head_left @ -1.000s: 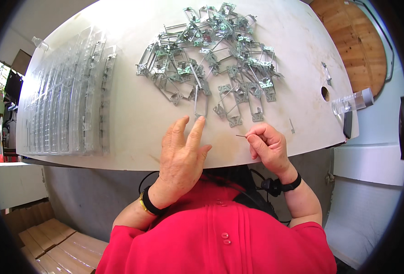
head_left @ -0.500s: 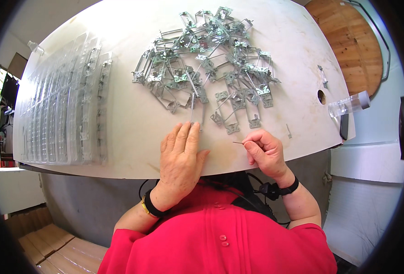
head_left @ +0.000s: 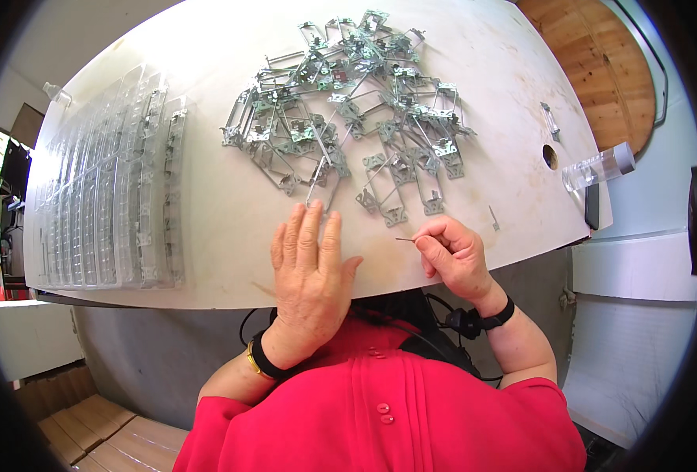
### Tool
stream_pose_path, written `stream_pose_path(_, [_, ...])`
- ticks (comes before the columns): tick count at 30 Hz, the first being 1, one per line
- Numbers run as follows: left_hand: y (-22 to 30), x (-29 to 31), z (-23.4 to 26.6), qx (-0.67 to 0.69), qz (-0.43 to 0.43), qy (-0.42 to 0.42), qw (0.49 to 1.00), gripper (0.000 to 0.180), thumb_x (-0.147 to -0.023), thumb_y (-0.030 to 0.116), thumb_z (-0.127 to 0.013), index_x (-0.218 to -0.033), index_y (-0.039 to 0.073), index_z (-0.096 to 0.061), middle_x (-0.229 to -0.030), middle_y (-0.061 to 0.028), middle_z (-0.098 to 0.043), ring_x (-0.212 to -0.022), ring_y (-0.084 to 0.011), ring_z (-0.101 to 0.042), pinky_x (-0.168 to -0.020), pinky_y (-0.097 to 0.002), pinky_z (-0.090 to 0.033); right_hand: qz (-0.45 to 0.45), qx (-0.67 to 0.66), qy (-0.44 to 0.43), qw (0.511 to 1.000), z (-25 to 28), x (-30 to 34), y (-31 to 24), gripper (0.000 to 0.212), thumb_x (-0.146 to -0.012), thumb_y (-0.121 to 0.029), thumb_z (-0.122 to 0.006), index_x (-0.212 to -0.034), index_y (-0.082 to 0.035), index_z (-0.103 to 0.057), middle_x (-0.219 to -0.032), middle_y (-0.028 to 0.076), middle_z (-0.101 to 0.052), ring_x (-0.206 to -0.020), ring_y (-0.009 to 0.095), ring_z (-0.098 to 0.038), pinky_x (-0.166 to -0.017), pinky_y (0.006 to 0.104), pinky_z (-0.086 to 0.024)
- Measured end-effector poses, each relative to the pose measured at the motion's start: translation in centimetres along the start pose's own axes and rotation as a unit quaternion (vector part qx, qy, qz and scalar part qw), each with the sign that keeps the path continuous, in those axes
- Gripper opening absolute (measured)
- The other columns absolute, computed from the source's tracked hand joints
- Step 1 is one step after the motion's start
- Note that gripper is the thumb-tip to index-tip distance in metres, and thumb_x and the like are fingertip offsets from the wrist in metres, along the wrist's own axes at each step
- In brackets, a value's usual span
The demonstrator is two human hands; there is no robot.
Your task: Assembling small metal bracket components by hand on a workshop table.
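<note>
White desk (head_left: 222, 252), its edges bowed by the lens. Well to the left of the left hand (head_left: 309, 267), clear plastic trays (head_left: 100, 204) are ranked together, metal parts visible in the rightmost; kept apart from the loose pieces, it seems.

Left hand: opened flat, palm down, fingers nearly together, thumb held out; nothing seen gripped. Its fingertips are laid at the near end of one metal frame (head_left: 311, 187), perhaps to steady it. Whether it is pressed cannot be told; that end is covered.

Beyond both hands, a tangled pile of metal frames (head_left: 364, 94). Legs are crossed over one another, so any one could be snagged by its neighbours.

Right hand (head_left: 449, 253): closed in a pinch, a thin pin (head_left: 403, 239) held by one end and pointed toward the left hand, presumably so the other end is left exposed.

Right of that hand, near, a small loose piece (head_left: 494, 218); farther out, a lone metal part (head_left: 550, 122), a desk hole (head_left: 550, 156) and a clear bottle (head_left: 596, 168) laid on its side. None stands between the hands.
</note>
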State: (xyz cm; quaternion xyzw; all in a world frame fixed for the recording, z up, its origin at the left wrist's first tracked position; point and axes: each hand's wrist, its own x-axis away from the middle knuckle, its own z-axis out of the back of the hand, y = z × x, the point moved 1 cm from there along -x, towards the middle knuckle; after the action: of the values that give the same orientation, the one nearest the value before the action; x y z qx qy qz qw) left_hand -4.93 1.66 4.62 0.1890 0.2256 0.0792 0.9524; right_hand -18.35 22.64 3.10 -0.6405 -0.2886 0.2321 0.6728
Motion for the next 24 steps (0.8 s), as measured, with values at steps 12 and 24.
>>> stream_pose_path(12, [3.0, -2.0, -2.2, 0.032, -0.030, -0.075, 0.996, 0.074, -0.085, 0.016, -0.082, -0.150, -0.001, -0.052, -0.155, -0.0234, -0.049, -0.147, -0.0428, -0.044, -0.122, -0.0538, -0.031, 0.027, -0.054, 0.040, 0.997, 0.1, 0.0, 0.5, 0.008, -0.108, -0.012, -0.065, -0.109, -0.004, -0.064, -0.074, -0.003, -0.061, -0.059, 0.003, -0.054, -0.054, 0.0209, -0.044])
stream_pose_path(24, [2.4, -1.7, -3.4, 0.043, -0.042, -0.086, 0.994, 0.053, -0.089, 0.014, -0.078, -0.135, -0.001, -0.056, -0.149, -0.0296, -0.050, -0.144, -0.0488, -0.044, -0.120, -0.0572, -0.033, 0.035, -0.069, 0.025, 0.997, 0.3, 0.0, 0.7, 0.009, -0.108, -0.011, -0.064, -0.111, -0.003, -0.065, -0.075, -0.002, -0.061, -0.061, 0.003, -0.054, -0.054, 0.0211, -0.045])
